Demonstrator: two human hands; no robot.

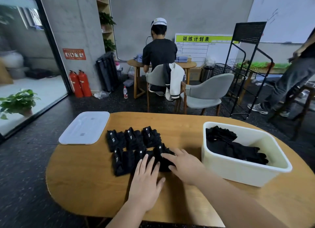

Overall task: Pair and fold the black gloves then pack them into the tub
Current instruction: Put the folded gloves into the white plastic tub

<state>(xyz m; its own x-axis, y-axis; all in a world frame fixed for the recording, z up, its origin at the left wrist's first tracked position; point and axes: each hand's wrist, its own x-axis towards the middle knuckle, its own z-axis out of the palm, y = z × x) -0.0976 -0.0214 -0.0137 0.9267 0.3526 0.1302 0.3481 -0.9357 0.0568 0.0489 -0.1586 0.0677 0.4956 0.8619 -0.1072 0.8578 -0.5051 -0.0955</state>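
an oval wooden table (81,180) is seen from above, and six folded glove bundles (134,139) are laid on it in two rows of three, most with a small white label turned upward. the left hand (146,181) is laid flat with its fingers straight and slightly spread, the fingertips (144,157) resting on the middle bundle (136,157) of the near row. the right hand (184,164) is likewise held flat, its fingers extended toward the left, and is pressed on the rightmost bundle (164,165) of the near row; nothing is pinched or gripped by either hand. a white plastic tub (245,175) is set on the right part of the table, just beside the right hand but apart from it, and loose black gloves (237,149) are heaped inside it, from its back left corner across its floor. a translucent white lid (85,128) is placed flat at the far left edge of the table, near the back row of bundles. beyond the table a seated person (159,52) in a dark shirt and white cap is turned away at a second wooden table. a grey chair (206,93) is stood beside that person, two red fire extinguishers (80,83) are set against a concrete pillar, a potted plant (18,101) is seen at the left, and a black wire rack (245,65) at the right.
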